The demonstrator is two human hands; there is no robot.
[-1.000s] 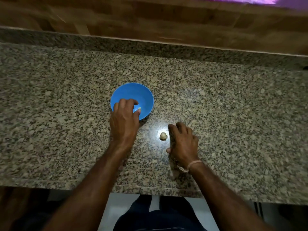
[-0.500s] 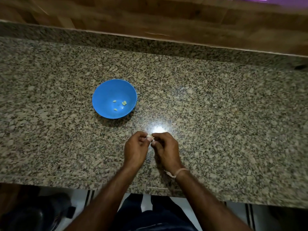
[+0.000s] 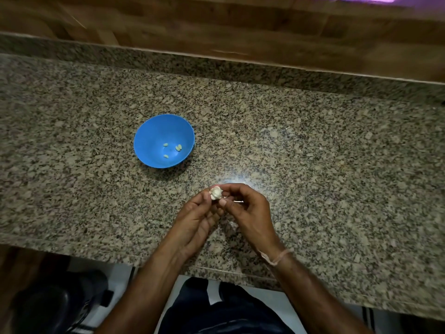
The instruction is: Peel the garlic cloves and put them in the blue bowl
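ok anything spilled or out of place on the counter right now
Nothing stands out. The blue bowl sits upright on the granite counter with a few peeled cloves inside, and the left hand and right hand both pinch the garlic over the counter.

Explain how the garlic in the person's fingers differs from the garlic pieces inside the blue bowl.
Colour: the held garlic is whitish, with papery skin; the bowl cloves look yellowish and bare.
Size: the held garlic looks bigger than each of the bowl cloves.
Place: the held garlic is pinched between the left hand and the right hand; the bowl cloves lie loose in the blue bowl.
Both are garlic.
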